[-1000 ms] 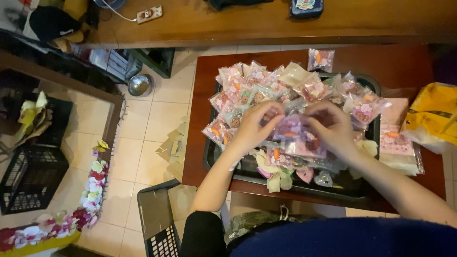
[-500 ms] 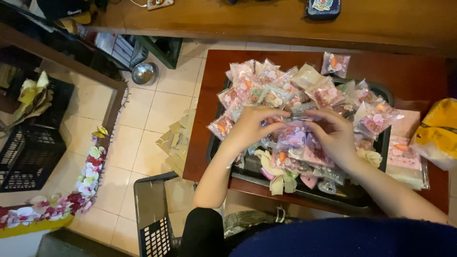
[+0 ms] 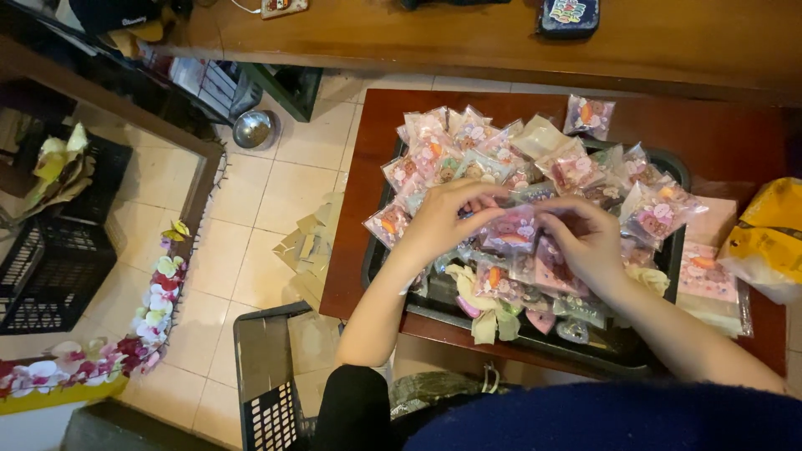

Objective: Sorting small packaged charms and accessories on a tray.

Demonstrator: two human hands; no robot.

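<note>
Left hand and right hand together pinch one small clear pink-printed plastic packet above the packet-heaped black rectangular tray.

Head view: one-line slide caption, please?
Both hands, left hand and right hand, hold a small clear packet over a packet-filled black tray.

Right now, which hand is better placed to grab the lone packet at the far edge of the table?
The right hand, probably. The lone packet lies beyond the tray, on the right side, nearly straight ahead of it. The left hand sits further left. Both hands are pinching the same small packet.
</note>
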